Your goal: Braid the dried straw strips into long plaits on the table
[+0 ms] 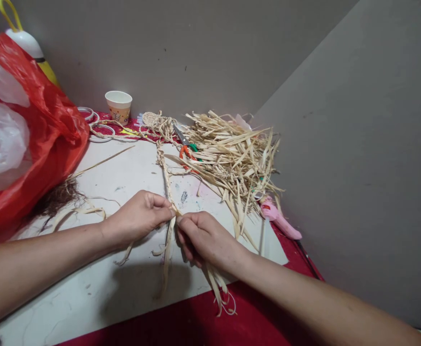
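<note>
A pale straw braid (166, 175) runs from the back of the white board (124, 168) down to my fingers. My left hand (141, 215) pinches the braid at its working end, thumb against forefinger. Right beside it, my right hand (205, 235) is closed on straw strands. Loose strands (169, 250) hang below the pinch, and more strand ends (219, 290) trail out under my right hand. The fingers partly hide the spot where the strands cross.
A heap of dry straw (239, 154) lies at back right, with scissors (186, 144) against it. A pink-handled tool (280, 218) lies at right. Behind stand a paper cup (118, 105) and coiled braid (160, 124). A red plastic bag (52, 120) bulges at left. Grey walls (210, 53) close the back.
</note>
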A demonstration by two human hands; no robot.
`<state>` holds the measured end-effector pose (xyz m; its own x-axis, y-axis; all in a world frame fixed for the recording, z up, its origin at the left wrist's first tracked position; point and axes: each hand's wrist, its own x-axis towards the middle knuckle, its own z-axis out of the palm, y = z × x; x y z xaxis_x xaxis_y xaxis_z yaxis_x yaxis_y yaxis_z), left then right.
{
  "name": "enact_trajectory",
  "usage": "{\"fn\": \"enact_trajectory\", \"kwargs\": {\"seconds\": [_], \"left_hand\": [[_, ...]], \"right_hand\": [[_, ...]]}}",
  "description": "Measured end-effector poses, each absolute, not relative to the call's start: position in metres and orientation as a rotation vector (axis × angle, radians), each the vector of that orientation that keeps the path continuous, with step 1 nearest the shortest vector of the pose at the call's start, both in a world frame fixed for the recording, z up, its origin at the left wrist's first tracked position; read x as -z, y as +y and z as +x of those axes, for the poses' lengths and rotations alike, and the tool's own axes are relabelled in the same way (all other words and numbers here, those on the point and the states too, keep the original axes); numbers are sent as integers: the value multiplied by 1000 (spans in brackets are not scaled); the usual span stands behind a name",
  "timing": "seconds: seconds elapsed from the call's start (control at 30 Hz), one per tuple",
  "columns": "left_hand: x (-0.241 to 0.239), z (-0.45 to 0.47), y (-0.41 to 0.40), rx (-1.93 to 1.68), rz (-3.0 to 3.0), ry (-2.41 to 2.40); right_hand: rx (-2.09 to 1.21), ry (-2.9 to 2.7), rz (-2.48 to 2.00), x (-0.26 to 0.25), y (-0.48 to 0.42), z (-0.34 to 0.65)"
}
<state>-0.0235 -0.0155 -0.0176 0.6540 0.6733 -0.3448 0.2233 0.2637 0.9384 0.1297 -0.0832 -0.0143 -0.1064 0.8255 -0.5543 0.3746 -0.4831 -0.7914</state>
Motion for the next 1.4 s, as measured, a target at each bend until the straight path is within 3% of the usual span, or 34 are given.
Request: {"fn": "enact_trajectory", "kwargs": {"seconds": [0.6,1.1,1.4], "left_hand": [[17,-25,-17,-381,1335,798],[17,-24,-18,-372,1264,829],[17,-25,-18,-373,1255,808]], "right_hand": [[-1782,-905,-1470,19,-92,112],[-1642,-1026,-1626,6,-101,126],[-1718,-961,-1558,15,-94,115]]}}
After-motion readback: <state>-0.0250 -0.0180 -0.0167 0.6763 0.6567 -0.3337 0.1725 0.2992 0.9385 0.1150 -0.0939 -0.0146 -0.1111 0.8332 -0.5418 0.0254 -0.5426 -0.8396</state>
